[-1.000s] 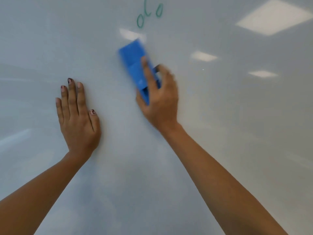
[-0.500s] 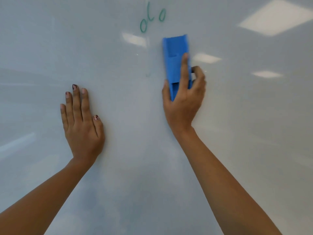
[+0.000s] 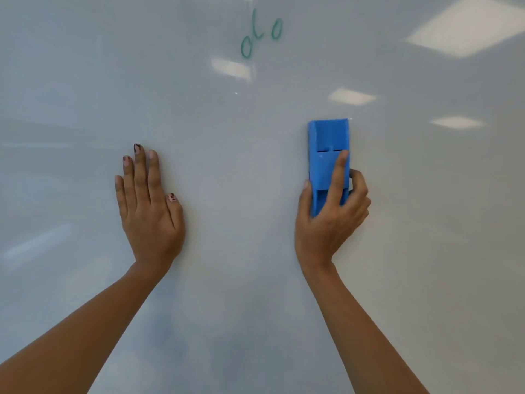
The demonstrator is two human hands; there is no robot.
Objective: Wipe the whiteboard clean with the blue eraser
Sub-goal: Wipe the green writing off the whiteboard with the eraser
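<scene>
Eraser (image 3: 328, 149) — gripped by right hand (image 3: 329, 223) | left hand (image 3: 147, 206) — flat on whiteboard (image 3: 227, 166)

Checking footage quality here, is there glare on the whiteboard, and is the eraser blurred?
Head view: ceiling-light reflections glare on the whiteboard, brightest at upper right; head view again, the eraser, right hand and left hand look sharp, without motion blur; the green marks are legible beside one reflection.

The whiteboard (image 3: 85, 81) is smooth and glossy, mirroring ceiling lights (image 3: 471, 27). The eraser (image 3: 328, 137) looks like matt blue plastic with a moulded, slightly grainy back.
</scene>
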